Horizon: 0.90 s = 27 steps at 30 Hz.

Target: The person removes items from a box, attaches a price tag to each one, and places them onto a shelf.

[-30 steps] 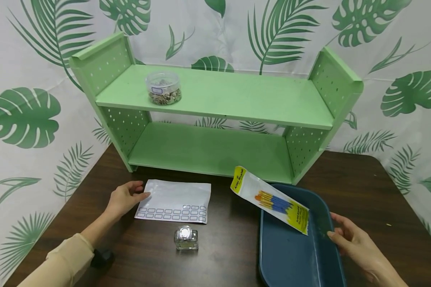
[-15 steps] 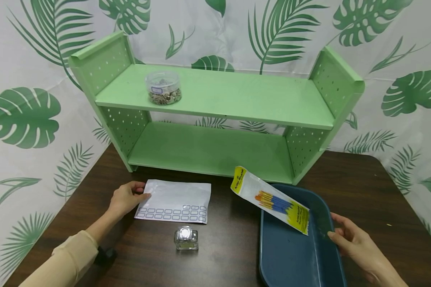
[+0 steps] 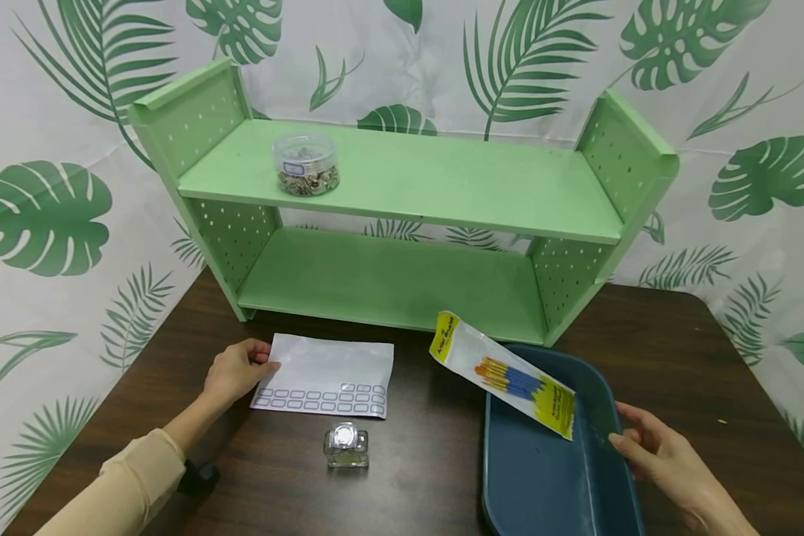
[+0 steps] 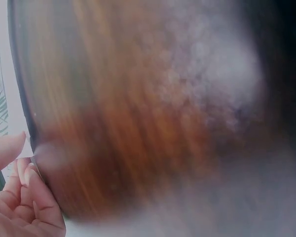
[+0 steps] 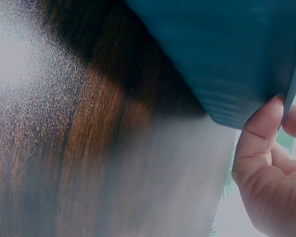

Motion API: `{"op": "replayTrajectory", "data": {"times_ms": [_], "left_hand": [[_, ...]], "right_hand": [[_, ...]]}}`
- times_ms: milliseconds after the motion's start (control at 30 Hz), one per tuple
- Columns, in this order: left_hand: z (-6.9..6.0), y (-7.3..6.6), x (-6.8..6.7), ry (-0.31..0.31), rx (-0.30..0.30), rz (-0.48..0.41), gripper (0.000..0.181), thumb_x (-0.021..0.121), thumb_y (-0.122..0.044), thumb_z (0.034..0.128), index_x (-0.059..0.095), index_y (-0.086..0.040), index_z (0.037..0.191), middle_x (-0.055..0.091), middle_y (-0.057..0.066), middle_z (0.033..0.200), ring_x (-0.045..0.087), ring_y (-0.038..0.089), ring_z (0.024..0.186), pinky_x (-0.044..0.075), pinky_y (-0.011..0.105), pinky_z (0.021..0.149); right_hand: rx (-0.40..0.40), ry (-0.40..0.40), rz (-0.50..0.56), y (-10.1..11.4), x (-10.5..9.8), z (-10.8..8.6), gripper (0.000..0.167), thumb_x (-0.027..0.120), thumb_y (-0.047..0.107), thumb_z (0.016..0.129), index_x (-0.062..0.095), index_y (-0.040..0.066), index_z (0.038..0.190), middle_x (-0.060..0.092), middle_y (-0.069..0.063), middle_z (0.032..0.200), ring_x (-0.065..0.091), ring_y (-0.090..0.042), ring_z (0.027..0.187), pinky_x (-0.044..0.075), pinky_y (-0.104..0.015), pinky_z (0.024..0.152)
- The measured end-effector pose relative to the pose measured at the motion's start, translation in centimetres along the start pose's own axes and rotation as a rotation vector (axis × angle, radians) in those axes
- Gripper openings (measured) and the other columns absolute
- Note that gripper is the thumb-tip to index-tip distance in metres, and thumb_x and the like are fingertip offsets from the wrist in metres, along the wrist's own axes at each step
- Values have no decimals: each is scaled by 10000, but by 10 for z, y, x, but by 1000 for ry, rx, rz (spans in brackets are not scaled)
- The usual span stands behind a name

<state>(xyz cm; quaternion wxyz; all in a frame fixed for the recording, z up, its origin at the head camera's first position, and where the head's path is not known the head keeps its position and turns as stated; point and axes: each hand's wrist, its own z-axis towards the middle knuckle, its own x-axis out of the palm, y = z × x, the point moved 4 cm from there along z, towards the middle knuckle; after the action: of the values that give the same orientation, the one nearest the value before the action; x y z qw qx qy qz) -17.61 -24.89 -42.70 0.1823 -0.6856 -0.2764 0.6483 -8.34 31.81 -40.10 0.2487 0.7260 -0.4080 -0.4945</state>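
Observation:
At the left of the table, my left hand pinches the left edge of a white label sheet, which lies flat and bears rows of small blue-edged labels. In the left wrist view, thumb and fingers meet on its white edge. My right hand grips the right rim of a deep blue plastic tray; the right wrist view has the tray's wall between thumb and fingers. A packet of paintbrushes rests slantwise over the tray's far left corner. A small clear glass bottle stands below the sheet.
Behind these stands a green two-tier shelf on the dark wooden table. A round clear jar with small brownish pieces inside sits on its upper tier. A leaf-patterned cloth hangs at the back. A black object lies by the left forearm.

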Motion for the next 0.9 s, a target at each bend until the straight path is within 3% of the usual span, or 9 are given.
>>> {"op": "replayTrajectory", "data": {"times_ms": [133,233,333,433,533,600,700,800,900], "left_hand": [[0,1,-1,1,-5,7,274,699,-193,831,622,-4,1013,644,122,912,561,210,760,374,309,605],[0,1,-2,4,-4,10,268,698,-192,834,623,-5,1010,643,122,907,555,213,759,367,311,603],[-1,1,-3,5,0,11,260,695,-189,837,627,-6,1008,644,120,902,551,214,756,361,308,602],[0,1,-2,1,8,12,246,695,-188,838,634,-13,1001,646,107,885,544,208,744,352,299,593],[0,2,-1,-4,12,11,233,689,-188,842,638,-20,997,644,93,874,537,203,734,347,294,590],[0,2,-1,-7,11,8,224,684,-185,845,639,-23,995,645,91,875,539,202,735,350,296,594],[0,2,0,-7,7,5,217,676,-179,849,639,-25,997,647,94,883,543,205,741,355,302,599],[0,2,0,-8,6,3,211,671,-176,852,639,-28,999,650,96,893,549,208,752,360,307,605],[1,1,1,-10,9,-2,207,668,-179,850,640,-35,996,652,94,899,556,214,763,367,312,608]], "right_hand": [[-3,-11,-16,1,0,0,651,520,272,973,204,-62,1433,510,-36,902,503,-86,721,501,-292,634],[-59,-87,-67,5,-3,-2,638,528,304,966,263,-65,1415,505,-35,885,519,-75,720,521,-283,632],[-199,-242,-117,18,-7,-7,535,547,262,959,380,-44,1365,498,-4,841,546,-55,688,534,-257,608],[-365,-389,-103,46,-5,-16,377,580,145,937,504,24,1285,499,53,810,560,-40,650,521,-205,572],[-491,-414,-28,86,13,-26,319,601,56,909,564,61,1226,514,83,813,564,-42,650,507,-177,569],[-525,-353,43,114,33,-31,314,603,43,905,574,44,1218,533,67,823,568,-68,665,507,-189,578],[-545,-163,156,151,71,-35,318,602,55,907,562,-15,1215,557,-6,847,580,-103,697,531,-241,613],[-482,70,247,176,112,-32,336,604,89,912,551,-18,1226,560,-68,884,597,-147,759,548,-285,672],[-380,231,291,189,151,-20,337,597,92,916,548,-9,1234,552,-85,923,589,-180,824,545,-305,728]]}}
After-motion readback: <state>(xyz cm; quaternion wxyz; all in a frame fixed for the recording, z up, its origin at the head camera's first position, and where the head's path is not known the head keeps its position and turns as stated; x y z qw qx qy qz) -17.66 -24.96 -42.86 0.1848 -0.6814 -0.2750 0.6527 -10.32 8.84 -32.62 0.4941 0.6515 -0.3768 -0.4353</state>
